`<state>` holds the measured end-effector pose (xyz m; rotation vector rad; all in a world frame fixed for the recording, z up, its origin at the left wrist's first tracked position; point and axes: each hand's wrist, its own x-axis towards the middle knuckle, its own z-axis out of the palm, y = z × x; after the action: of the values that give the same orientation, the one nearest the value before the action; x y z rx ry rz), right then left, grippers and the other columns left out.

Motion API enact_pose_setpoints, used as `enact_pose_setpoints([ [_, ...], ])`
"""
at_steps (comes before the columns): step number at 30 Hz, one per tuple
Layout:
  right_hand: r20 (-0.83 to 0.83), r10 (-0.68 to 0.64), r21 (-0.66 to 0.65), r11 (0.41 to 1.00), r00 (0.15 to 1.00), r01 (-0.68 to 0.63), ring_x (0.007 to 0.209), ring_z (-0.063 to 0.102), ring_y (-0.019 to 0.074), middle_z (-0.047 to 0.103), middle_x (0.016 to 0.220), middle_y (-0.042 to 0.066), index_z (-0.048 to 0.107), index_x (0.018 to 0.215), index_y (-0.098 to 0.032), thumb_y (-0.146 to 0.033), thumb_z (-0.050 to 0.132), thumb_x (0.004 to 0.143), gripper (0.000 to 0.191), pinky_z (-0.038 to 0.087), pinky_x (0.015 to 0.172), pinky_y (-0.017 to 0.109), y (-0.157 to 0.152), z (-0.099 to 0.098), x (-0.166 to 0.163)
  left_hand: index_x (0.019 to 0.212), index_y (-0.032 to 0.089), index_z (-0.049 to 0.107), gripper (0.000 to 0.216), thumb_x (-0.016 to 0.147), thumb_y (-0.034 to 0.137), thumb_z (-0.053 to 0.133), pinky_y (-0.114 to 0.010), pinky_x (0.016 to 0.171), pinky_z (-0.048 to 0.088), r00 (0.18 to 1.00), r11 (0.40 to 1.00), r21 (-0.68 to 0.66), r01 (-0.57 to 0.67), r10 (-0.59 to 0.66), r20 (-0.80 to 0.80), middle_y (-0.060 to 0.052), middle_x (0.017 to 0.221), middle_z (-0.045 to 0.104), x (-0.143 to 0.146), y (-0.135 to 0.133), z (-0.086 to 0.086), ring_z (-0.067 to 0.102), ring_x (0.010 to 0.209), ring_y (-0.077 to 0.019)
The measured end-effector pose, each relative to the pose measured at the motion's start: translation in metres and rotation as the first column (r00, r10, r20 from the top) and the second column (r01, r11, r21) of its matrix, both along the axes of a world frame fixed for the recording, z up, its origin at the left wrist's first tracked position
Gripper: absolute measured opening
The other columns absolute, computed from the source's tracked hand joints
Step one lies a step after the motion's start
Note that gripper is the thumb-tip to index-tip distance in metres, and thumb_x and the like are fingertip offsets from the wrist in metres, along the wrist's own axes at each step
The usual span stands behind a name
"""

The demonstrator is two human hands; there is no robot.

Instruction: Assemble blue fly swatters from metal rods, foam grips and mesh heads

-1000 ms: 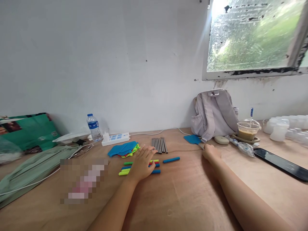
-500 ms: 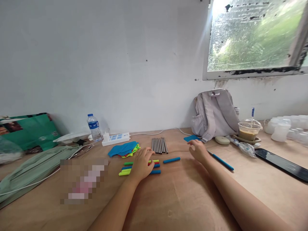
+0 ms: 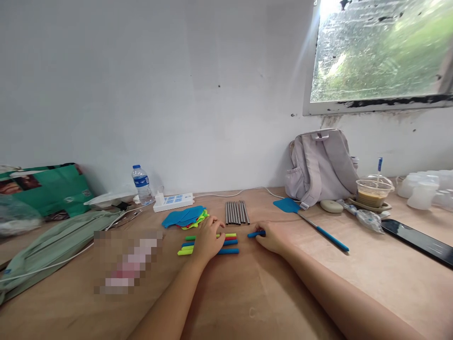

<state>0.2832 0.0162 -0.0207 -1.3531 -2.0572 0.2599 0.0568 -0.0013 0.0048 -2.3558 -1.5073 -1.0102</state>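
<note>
My right hand (image 3: 271, 236) at blue tube (image 3: 255, 233), mid-table toward far edge; fingers curled onto its right end, grip closing but pinch hidden, cannot tell if firm. My left hand (image 3: 207, 241) flat, fingers spread, pressing down row of coloured tubes (image 3: 226, 243), holding none. Metal straws (image 3: 236, 212) just beyond, nearer far edge. Best: pinch tube mid-length, lift level, keep left palm steady so row doesn't roll.

Two bare forearms, no sleeves, watch or jewellery; left hand (image 3: 207, 242) and right hand (image 3: 271, 236) ungloved.
</note>
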Motion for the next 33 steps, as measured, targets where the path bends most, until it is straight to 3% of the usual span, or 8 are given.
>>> enact_pose_setpoints([
  [5,-0.096,0.050,0.047,0.998,0.994,-0.046,0.078,0.057,0.0169,0.064,0.080,0.002,0.059,0.072,-0.019,-0.005,0.048,0.058,0.022,0.041,0.067,0.026,0.004,-0.001,0.002,0.077,0.021,0.057,0.014,0.069,0.012,0.049,-0.038,0.081,0.040,0.997,1.000,-0.007,-0.026,0.027,0.067,-0.004,0.085,0.054,-0.003,0.003,0.000,0.050,0.088,-0.0211],
  [9,-0.173,0.234,0.176,0.963,0.957,-0.204,0.080,0.056,0.0158,0.061,0.082,0.002,0.058,0.077,-0.019,-0.001,0.044,0.057,0.030,0.043,0.073,0.027,0.000,0.000,-0.005,0.084,0.021,0.056,0.012,0.073,0.022,0.050,-0.038,0.084,0.039,0.989,0.994,-0.003,0.106,-0.105,0.100,-0.005,0.093,0.054,0.013,-0.011,0.007,0.050,0.092,-0.0216],
  [14,-0.192,0.454,0.358,0.858,0.870,-0.368,0.086,0.056,0.0160,0.059,0.089,0.003,0.058,0.086,-0.021,-0.003,0.047,0.065,0.030,0.044,0.077,0.029,-0.015,0.007,-0.021,0.100,0.022,0.050,0.022,0.080,0.030,0.047,-0.031,0.078,0.043,0.929,0.941,-0.147,0.305,-0.260,0.263,-0.005,0.098,0.057,0.042,-0.030,0.009,0.054,0.090,-0.0186],
  [16,-0.221,0.447,0.412,0.848,0.867,-0.333,0.087,0.055,0.0165,0.058,0.091,0.004,0.055,0.092,-0.022,-0.006,0.048,0.068,0.029,0.045,0.077,0.030,-0.020,0.007,-0.028,0.103,0.022,0.047,0.023,0.083,0.031,0.043,-0.029,0.075,0.044,0.908,0.921,-0.198,0.335,-0.260,0.329,-0.004,0.095,0.061,0.047,-0.031,0.006,0.057,0.087,-0.0178],
  [21,-0.332,0.274,0.554,0.831,0.903,-0.048,0.102,0.047,0.0222,0.048,0.103,0.010,0.041,0.109,-0.019,-0.017,0.057,0.068,0.044,0.042,0.085,0.037,-0.010,-0.006,-0.035,0.105,0.024,0.049,0.025,0.085,0.034,0.040,-0.033,0.081,0.041,0.909,0.947,-0.192,0.256,-0.169,0.381,-0.005,0.100,0.062,0.043,-0.022,-0.002,0.056,0.095,-0.0204],
  [23,-0.281,0.170,0.481,0.876,0.944,-0.015,0.098,0.047,0.0222,0.047,0.101,0.009,0.041,0.106,-0.018,-0.017,0.057,0.066,0.044,0.042,0.083,0.037,-0.001,-0.010,-0.032,0.106,0.024,0.050,0.027,0.084,0.036,0.040,-0.033,0.082,0.041,0.884,0.955,-0.180,0.237,-0.135,0.448,-0.004,0.099,0.062,0.038,-0.017,-0.004,0.057,0.094,-0.0202],
  [27,-0.015,-0.043,0.184,0.982,0.999,0.045,0.084,0.050,0.0187,0.049,0.096,0.007,0.049,0.097,-0.017,-0.012,0.050,0.066,0.031,0.039,0.076,0.031,0.016,-0.011,-0.024,0.106,0.021,0.050,0.028,0.082,0.034,0.042,-0.031,0.079,0.042,0.749,0.955,-0.163,0.250,-0.084,0.657,-0.003,0.087,0.064,0.031,-0.010,-0.003,0.058,0.088,-0.0183],
  [33,0.205,-0.108,0.049,0.994,0.973,0.101,0.085,0.050,0.0199,0.053,0.098,0.007,0.055,0.098,-0.020,-0.023,0.048,0.074,0.025,0.032,0.073,0.030,0.023,-0.007,-0.024,0.097,0.017,0.053,0.026,0.075,0.024,0.040,-0.024,0.052,0.039,0.503,0.936,-0.185,0.300,0.009,0.864,-0.002,0.078,0.063,0.029,-0.006,-0.002,0.049,0.052,-0.0110],
])
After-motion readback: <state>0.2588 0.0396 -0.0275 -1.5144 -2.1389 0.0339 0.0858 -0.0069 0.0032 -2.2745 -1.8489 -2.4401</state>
